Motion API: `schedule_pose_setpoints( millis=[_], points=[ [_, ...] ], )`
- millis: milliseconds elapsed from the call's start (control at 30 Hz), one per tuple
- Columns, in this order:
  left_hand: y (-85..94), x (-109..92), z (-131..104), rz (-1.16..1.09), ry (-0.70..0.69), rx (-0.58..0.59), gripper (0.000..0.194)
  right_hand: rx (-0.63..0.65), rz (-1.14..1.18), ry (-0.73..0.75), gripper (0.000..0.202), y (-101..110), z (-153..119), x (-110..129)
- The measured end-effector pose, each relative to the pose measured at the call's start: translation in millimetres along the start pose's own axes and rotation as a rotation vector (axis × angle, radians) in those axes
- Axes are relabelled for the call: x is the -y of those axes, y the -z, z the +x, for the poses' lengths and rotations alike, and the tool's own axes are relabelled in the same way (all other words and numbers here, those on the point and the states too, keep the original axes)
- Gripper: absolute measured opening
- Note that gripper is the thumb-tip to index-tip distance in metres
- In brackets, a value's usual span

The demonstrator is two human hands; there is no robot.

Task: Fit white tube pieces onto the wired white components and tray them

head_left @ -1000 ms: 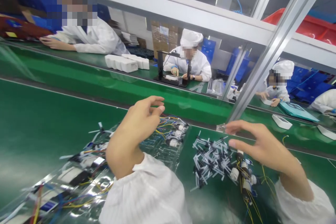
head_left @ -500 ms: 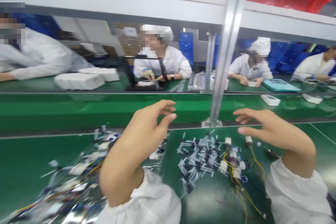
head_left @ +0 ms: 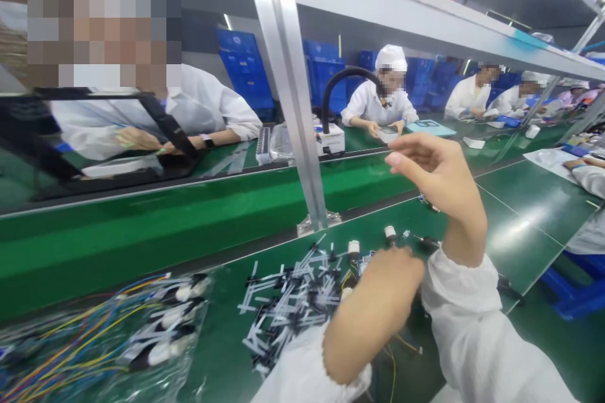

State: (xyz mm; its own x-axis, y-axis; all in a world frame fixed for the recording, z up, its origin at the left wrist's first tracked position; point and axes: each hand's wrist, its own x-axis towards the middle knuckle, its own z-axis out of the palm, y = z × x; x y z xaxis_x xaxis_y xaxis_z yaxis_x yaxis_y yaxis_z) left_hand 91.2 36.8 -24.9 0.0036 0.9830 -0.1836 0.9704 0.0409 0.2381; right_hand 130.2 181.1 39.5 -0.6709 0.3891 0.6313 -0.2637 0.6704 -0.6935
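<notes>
Green bench (head_left: pixel 520 195) fills the view. Right hand (head_left: pixel 437 170) is raised, fingers loosely curled, holding nothing. Left hand (head_left: pixel 382 289) has dropped from mid-air onto the pile of white tube pieces (head_left: pixel 288 302); can't tell its fingers. Tubes lie flat, pointing every direction.

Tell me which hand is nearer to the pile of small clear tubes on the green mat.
Left. The left hand is down at the right edge of the pile of small clear tubes, fingers hidden behind the wrist. The right hand is raised well above and to the right of it.
</notes>
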Motion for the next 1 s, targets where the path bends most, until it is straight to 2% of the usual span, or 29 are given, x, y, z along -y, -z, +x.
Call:
schedule_pose_setpoints(
  millis=[100, 200, 333, 433, 533, 633, 800, 900, 1000],
  points=[
    [-37.8, -6.7, 26.4, -0.041, -0.123, 0.077, 0.031, -0.071, 0.056, 0.049, 0.035, 6.2, -7.0, 8.9],
    [-64.0, -10.7, 41.9, -0.029, -0.093, 0.138, 0.032, -0.157, 0.024, 0.105, 0.027, 15.7, -15.2, 13.6],
    [-74.8, -16.6, 53.6, -0.024, -0.053, 0.138, 0.032, -0.275, 0.019, 0.159, 0.016, 26.8, -22.6, 12.2],
    [-81.2, -20.7, 60.6, -0.023, -0.033, 0.124, 0.038, -0.348, 0.040, 0.154, 0.018, 29.7, -23.6, 10.3],
    [-86.4, -20.4, 65.1, -0.023, -0.034, 0.090, 0.023, -0.400, 0.077, 0.172, 0.017, 29.3, -23.3, 12.3],
    [-77.1, -11.6, 64.0, -0.052, -0.054, 0.032, 0.021, -0.448, 0.121, 0.211, 0.010, 28.3, -24.2, 17.1],
    [-31.2, 24.1, 47.7, -0.154, -0.004, -0.206, 0.025, -0.468, 0.108, 0.173, 0.012, 27.6, -25.1, 20.4],
    [-12.5, 51.6, 36.1, -0.425, 0.045, -0.463, 0.024, -0.427, 0.115, 0.183, 0.012, 25.8, -22.2, 16.9],
    [-7.1, 73.7, 28.0, -0.742, 0.106, -0.665, 0.020, -0.370, 0.118, 0.172, 0.015, 22.4, -18.5, 12.9]
  ],
)
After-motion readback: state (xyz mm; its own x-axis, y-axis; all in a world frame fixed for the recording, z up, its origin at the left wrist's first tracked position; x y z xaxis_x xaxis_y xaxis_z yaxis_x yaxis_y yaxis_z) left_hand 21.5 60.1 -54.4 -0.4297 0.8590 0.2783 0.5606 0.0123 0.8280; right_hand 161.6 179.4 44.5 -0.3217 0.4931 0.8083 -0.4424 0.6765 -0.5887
